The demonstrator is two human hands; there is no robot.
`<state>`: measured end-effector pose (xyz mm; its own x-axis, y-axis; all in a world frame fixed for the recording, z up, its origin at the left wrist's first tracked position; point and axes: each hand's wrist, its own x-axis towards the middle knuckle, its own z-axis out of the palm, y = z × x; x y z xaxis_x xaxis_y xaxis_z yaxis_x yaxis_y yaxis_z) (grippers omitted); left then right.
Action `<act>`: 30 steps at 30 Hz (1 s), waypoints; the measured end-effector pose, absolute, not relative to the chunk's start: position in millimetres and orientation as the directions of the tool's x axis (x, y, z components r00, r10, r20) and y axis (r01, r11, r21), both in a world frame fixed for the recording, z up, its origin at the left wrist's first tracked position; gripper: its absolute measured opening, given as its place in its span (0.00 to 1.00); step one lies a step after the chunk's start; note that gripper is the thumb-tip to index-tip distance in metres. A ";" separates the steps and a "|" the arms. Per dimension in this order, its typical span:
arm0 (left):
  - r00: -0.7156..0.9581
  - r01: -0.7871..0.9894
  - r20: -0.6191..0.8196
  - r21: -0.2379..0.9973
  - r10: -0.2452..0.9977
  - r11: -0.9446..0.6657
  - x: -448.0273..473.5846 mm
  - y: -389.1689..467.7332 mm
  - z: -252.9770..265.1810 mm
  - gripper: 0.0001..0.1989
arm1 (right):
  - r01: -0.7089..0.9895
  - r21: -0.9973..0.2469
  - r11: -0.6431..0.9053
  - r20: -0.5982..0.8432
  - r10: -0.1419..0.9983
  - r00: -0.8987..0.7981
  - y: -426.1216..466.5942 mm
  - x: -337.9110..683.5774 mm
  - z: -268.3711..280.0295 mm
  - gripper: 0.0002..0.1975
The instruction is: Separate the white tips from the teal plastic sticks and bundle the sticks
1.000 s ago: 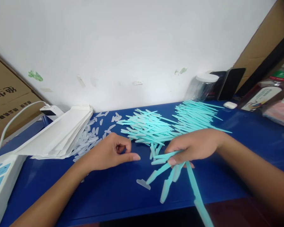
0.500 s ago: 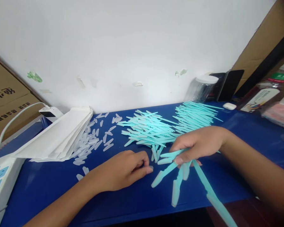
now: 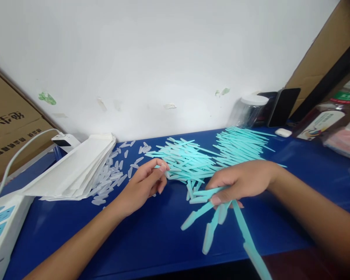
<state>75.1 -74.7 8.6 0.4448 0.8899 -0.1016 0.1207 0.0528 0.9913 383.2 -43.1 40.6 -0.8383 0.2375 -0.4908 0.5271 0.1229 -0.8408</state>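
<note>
My right hand is closed around a fan of several teal eyebrow razors, their blade ends pointing toward me and to the left. One razor hangs down past the table's front edge. At the left side of a loose heap of teal razors, my left hand has thumb and fingertips pinched together; whatever they hold, if anything, is too small to make out. Small translucent blade caps lie scattered left of that hand. Behind my right hand, more razors lie in a neater row.
White paper sleeves are stacked at left, beside a power strip and a white charger with its cable. Along the back right stand a lidded clear jar, a dark phone and a bottle. A white wall rises behind.
My left hand has moved up and to the left, from the table's middle to the heap's edge. My right hand, still gripping the razors, has shifted slightly left.
</note>
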 end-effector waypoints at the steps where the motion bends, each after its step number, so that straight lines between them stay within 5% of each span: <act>1: 0.452 0.105 -0.110 0.992 0.885 0.069 75.7 -74.3 7.4 0.15 | 0.523 -0.843 0.126 -0.484 0.250 -0.839 -43.2 383.0 40.1 0.20; 19: 0.402 0.154 -0.036 0.988 0.915 -0.029 82.2 -78.8 5.0 0.19 | 0.429 -0.894 0.129 -0.362 0.356 -0.862 -43.5 373.4 29.7 0.22; 30: 0.327 0.288 0.124 0.931 0.937 -0.224 82.4 -79.8 5.3 0.09 | 0.438 -0.891 0.118 -0.371 0.365 -0.854 -42.1 375.6 27.2 0.20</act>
<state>82.4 -79.8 5.3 0.3267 0.9369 0.1241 0.2877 -0.2237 0.9312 375.6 -42.1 27.2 -0.8539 0.3646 -0.3713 0.4380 0.1181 -0.8912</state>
